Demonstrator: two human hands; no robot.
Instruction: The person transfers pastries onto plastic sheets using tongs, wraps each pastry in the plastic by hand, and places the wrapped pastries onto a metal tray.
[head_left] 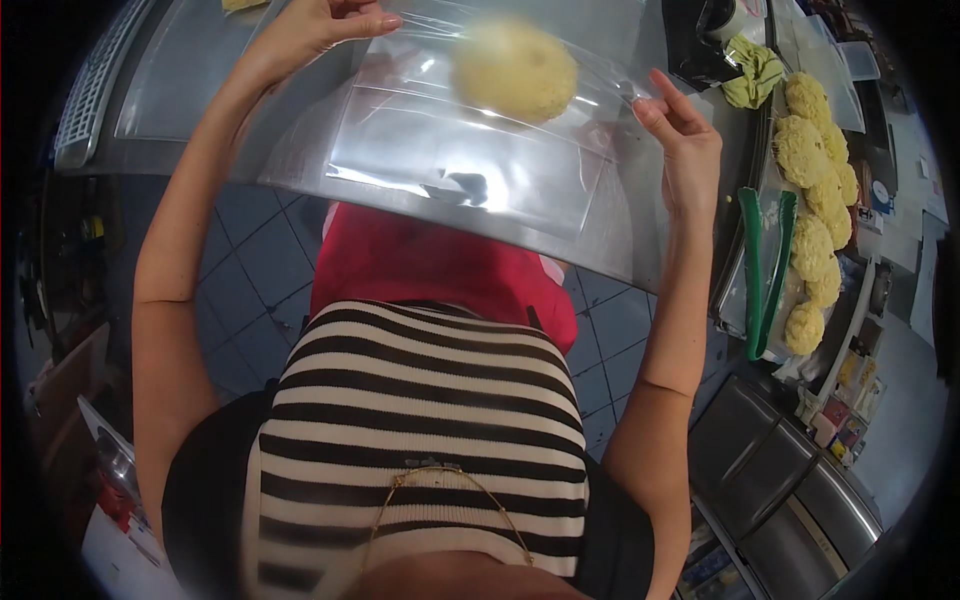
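Observation:
A round, yellow, crumbly-looking patty [525, 75] lies on the metal table, partly blurred behind clear plastic film [440, 150]. My left hand [335, 22] is at the top left of the patty, its thumb and fingers pinched on the film's edge. On the other side, my right hand [678, 125] pinches the film between thumb and forefinger, with other fingers raised. The film stretches between both hands, creased and shiny. Whether it lies over or around the whole patty, I cannot tell.
To the right, a tray [733, 290] holds several similar yellow patties [802, 150] and green tongs [752, 270]. A crumpled yellow-green cloth [752, 75] sits by a black object [697, 45]. Another plastic sheet [165, 100] and a white basket [92, 100] are at left.

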